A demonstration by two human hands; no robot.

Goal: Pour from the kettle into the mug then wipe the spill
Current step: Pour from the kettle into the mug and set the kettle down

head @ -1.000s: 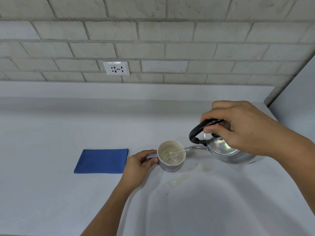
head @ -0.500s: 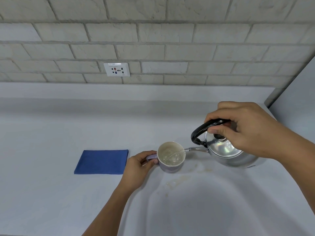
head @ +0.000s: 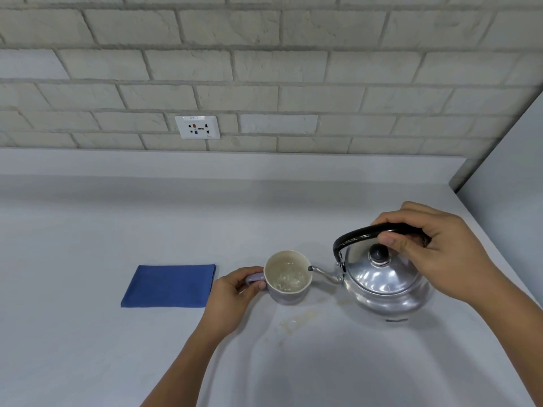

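Polished aluminium kettle [head: 385, 280] sits near-upright on the pale grey desk [head: 88, 230], spout tip at the rim of the lilac ceramic mug [head: 288, 277]. We note right hand [head: 440, 248] closed around its black handle, left hand [head: 232, 292] pinching the mug handle. Yellowish spill [head: 296, 318] just before the mug; folded blue cloth [head: 169, 286] left.

A person's left hand [head: 232, 298], forearm reaching up from below, pinches the handle on the left side of a lavender mug [head: 289, 279], while to the mug's right the right hand [head: 435, 251] wraps around a kettle's black handle [head: 364, 233].
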